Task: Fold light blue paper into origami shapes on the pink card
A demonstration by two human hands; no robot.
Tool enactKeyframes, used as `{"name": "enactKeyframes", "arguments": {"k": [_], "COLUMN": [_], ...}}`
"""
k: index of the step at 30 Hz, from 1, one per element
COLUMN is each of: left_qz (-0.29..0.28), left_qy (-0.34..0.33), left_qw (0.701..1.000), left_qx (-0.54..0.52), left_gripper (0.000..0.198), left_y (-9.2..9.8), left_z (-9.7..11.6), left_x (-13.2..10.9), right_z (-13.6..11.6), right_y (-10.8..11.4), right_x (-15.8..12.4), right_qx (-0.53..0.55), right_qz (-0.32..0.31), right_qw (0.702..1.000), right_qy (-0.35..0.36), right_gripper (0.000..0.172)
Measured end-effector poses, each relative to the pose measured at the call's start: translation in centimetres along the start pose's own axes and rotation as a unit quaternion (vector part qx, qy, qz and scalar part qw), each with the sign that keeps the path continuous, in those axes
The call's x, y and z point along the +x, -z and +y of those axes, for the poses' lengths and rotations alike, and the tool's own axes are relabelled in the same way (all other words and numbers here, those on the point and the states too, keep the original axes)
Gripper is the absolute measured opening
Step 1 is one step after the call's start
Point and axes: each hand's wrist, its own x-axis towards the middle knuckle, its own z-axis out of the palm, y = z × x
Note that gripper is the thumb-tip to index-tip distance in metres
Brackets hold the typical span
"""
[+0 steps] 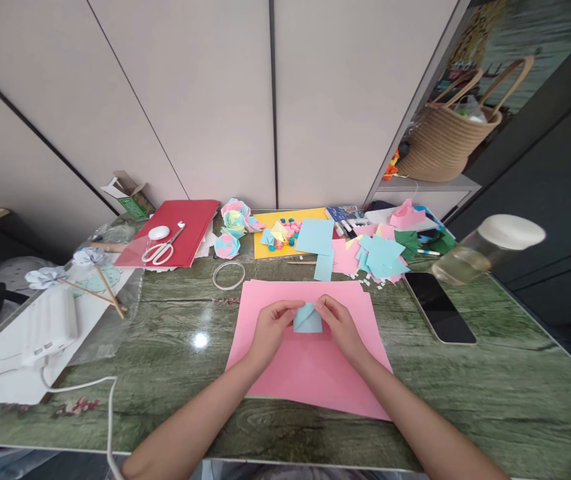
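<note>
Paper (308, 323) (blue, creased) | left hand (271, 325), right hand (341, 325) | pinching top edge

Remotely, I am counting one left hand (271, 327), one right hand (341, 327), one folded blue paper (308, 321) between them, one pair of scissors (167, 244) at far left, two sticks (110, 291), two pale paper flowers (45, 277), one power bank (51, 323) and one white cable (110, 413) at left, plus one phone (440, 310), one bottle (465, 260) and one basket (448, 140) at right.
</note>
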Motion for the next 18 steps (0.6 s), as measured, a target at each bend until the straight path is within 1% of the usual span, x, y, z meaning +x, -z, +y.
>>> {"name": "enactKeyframes", "arguments": {"k": [3, 9, 13, 18], "left_qz": [-0.006, -0.008, -0.002, -0.001], "left_qy": [0.0, 0.011, 0.019, 0.013], "left_qw": [1.0, 1.0, 0.999, 1.0], "left_qx": [0.007, 0.027, 0.025, 0.026], "left_gripper": [0.022, 0.026, 0.028, 0.028], "left_y": [-0.02, -0.15, -0.33, -0.47], "left_z": [0.16, 0.52, 0.78, 0.99], "left_x": [-0.01, -0.02, -0.14, -0.39], "right_z": [0.13, 0.64, 0.15, -0.25], "right_y": [0.2, 0.49, 0.6, 0.54], "right_x": [0.18, 0.41, 0.37, 0.22], "right_qx": [0.0, -0.002, 0.011, 0.01], "right_qz": [-0.01, -0.012, -0.016, 0.0], "right_qw": [1.0, 1.0, 1.0, 1.0], "right_qy": [0.0, -0.008, -0.003, 0.001], "right_gripper": [0.028, 0.032, 0.031, 0.033]}}
